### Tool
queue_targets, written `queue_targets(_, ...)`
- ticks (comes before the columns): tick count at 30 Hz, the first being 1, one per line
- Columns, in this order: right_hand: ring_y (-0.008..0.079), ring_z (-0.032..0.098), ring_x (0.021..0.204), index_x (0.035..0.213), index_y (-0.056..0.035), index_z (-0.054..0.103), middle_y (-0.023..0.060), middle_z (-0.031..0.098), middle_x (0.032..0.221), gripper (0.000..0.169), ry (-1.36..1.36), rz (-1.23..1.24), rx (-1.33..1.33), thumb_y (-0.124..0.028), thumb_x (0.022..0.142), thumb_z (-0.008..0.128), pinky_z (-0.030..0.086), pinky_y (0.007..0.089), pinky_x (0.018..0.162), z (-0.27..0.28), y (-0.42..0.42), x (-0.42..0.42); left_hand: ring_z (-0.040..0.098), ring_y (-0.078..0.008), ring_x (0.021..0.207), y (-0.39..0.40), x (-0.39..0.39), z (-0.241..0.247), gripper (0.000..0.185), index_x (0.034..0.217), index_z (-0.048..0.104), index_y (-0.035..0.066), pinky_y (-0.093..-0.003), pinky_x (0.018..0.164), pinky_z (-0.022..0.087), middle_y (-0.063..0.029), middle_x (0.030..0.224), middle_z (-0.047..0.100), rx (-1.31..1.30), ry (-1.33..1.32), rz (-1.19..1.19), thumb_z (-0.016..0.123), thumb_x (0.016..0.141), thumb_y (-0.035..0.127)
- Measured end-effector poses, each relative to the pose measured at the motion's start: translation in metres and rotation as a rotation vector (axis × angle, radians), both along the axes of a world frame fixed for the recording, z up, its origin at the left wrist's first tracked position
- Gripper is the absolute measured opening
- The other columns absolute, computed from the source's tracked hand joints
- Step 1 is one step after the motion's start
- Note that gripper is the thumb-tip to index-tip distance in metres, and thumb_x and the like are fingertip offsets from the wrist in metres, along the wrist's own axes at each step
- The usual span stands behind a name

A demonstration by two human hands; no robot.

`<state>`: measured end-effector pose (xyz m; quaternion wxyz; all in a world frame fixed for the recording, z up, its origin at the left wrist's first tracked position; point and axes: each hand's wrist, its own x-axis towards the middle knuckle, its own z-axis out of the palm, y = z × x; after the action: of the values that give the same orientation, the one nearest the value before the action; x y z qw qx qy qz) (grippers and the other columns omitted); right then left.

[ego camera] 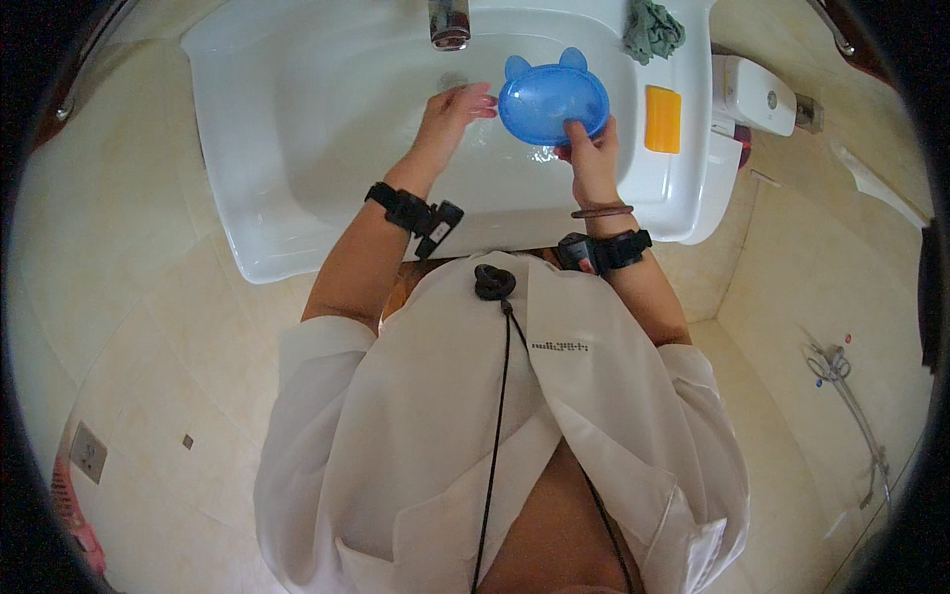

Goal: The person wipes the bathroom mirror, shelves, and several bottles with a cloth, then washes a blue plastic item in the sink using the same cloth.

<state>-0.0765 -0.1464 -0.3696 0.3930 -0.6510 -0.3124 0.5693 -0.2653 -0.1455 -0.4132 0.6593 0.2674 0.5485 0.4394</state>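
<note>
My right hand (pixel 594 156) grips the lower right rim of a blue plastic soap dish (pixel 553 104) with two ear-shaped tabs. Its thumb lies over the edge and the dish is held above the white washbasin (pixel 319 148). Just left of the dish, my left hand (pixel 454 111) hovers with fingers apart, holding nothing. A yellow-orange bar of soap (pixel 663 119) lies on the basin's right ledge. Behind the soap is a crumpled green cloth (pixel 653 31).
A metal faucet (pixel 450 26) juts over the basin's back, with the drain (pixel 452 80) below it. Right of the basin stands a white toilet (pixel 720 178). A metal shower fitting (pixel 835 367) hangs on the right wall. Beige tiles (pixel 163 334) cover the floor.
</note>
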Motion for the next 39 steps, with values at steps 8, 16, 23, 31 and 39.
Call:
queue_targets(8,0.0194,0.057,0.065,0.117,-0.0024,0.027,0.0149,0.049,0.099,0.05,0.013,0.119,0.183,-0.006,0.077,0.056,0.052,0.0255,0.049,0.002,-0.005,-0.013,0.052,-0.0088,0.068,0.003,0.034,0.016,0.024,0.091,0.06,0.0,-0.0215,0.064,0.043,-0.0026,0.078,0.059,0.179,0.386,0.167,0.063,0.08,0.021)
queue_targets(16,0.0185,0.057,0.07,0.116,-0.0011,0.027,0.0159,0.049,0.098,0.047,0.016,0.098,0.207,-0.004,0.077,0.053,0.052,0.0256,0.048,0.015,-0.004,-0.011,0.047,-0.0083,0.06,0.001,0.036,0.038,0.026,0.082,0.061,-0.004,-0.0216,0.057,0.04,-0.0019,0.067,0.055,0.191,0.128,0.236,0.06,0.082,0.022)
queue_targets(23,0.017,0.057,0.066,0.114,-0.0012,0.029,0.0153,0.05,0.097,0.044,-0.005,0.119,0.277,-0.004,0.077,0.054,0.051,0.0248,0.048,0.025,-0.004,-0.016,0.044,-0.0071,0.064,0.003,0.029,0.042,0.025,0.095,0.06,-0.004,-0.0216,0.058,0.038,0.0,0.072,0.054,0.186,0.232,0.158,0.058,0.083,0.018)
queue_targets(31,0.0161,0.056,0.061,0.111,-0.0014,0.033,0.013,0.052,0.093,0.039,0.031,0.071,0.27,-0.006,0.078,0.055,0.049,0.0249,0.047,0.029,-0.004,-0.019,0.045,-0.0075,0.067,-0.002,0.035,0.042,0.024,0.098,0.06,-0.004,-0.022,0.061,0.039,-0.0002,0.073,0.053,0.178,-0.008,0.332,0.056,0.084,0.016)
queue_targets(39,0.0183,0.057,0.068,0.112,-0.0011,0.029,0.0157,0.05,0.096,0.043,0.105,0.065,0.293,-0.006,0.078,0.055,0.052,0.0262,0.048,0.032,-0.002,-0.016,0.053,-0.0109,0.079,0.0,0.039,0.06,0.03,0.107,0.053,-0.005,-0.0236,0.071,0.043,-0.0065,0.09,0.058,0.268,0.048,0.277,0.058,0.081,0.01)
